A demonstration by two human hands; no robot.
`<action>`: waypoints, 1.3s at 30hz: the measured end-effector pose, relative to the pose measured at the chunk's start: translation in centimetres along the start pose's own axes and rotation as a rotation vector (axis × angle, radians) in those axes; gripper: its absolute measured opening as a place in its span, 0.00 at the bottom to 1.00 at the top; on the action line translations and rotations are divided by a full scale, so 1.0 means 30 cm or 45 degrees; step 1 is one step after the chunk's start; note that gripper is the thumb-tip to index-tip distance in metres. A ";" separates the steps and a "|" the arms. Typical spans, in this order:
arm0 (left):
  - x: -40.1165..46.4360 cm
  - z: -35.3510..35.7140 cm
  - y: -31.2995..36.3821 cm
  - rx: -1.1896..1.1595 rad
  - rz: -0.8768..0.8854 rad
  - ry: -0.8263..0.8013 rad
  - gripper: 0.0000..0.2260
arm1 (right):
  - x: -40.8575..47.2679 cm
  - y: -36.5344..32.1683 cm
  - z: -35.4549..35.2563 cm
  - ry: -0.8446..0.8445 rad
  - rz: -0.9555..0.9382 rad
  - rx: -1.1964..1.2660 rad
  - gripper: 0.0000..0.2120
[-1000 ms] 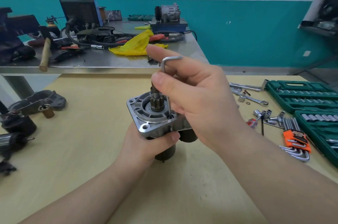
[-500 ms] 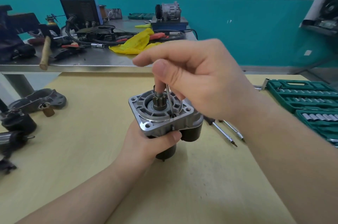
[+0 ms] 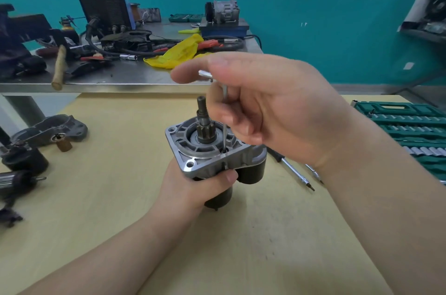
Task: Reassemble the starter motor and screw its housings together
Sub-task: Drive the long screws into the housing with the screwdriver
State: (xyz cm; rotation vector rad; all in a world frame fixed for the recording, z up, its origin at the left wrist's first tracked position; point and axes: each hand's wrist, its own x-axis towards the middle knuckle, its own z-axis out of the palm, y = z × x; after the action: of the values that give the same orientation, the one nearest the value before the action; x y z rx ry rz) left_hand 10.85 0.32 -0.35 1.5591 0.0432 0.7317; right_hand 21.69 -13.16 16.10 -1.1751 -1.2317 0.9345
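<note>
You have one wide-angle view, worn on your head, facing forward and down across the desk (image 3: 96, 198). It sits close over your hands, and reaches past the desk's far edge to the wall (image 3: 313, 29).

Bright, even light, soft shadows; wide-angle bending at edges; right hand (image 3: 270, 111) slightly blurred, perhaps motion.

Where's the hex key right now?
Centre of the head view: the right hand pinches the hex key, its tip in a screw hole of the starter motor, beside the pinion shaft.
</note>
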 end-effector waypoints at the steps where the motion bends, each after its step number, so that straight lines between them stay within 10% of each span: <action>1: 0.000 0.002 0.003 0.005 0.000 -0.004 0.22 | -0.001 -0.002 -0.002 -0.018 -0.025 -0.028 0.14; 5: 0.000 0.005 0.004 -0.006 0.014 -0.008 0.23 | 0.005 0.001 0.000 0.063 -0.114 0.038 0.05; 11: 0.006 0.002 -0.005 0.005 0.028 -0.049 0.22 | 0.006 0.109 0.080 0.800 -0.601 -0.113 0.08; 25: 0.005 0.025 0.024 -0.029 0.017 -0.084 0.18 | 0.004 0.090 0.079 0.738 -0.796 -1.222 0.12; 33: 0.008 0.009 0.011 -0.055 0.046 -0.049 0.22 | 0.016 -0.010 0.013 0.641 -0.268 -0.767 0.08; 39: 0.006 -0.002 0.002 -0.013 0.039 -0.011 0.23 | -0.004 -0.003 -0.017 0.102 0.016 0.049 0.10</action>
State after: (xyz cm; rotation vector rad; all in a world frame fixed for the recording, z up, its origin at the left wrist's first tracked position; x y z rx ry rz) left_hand 10.94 0.45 -0.23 1.5563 0.0093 0.7478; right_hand 22.17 -13.39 16.18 -1.1798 -1.1385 0.9085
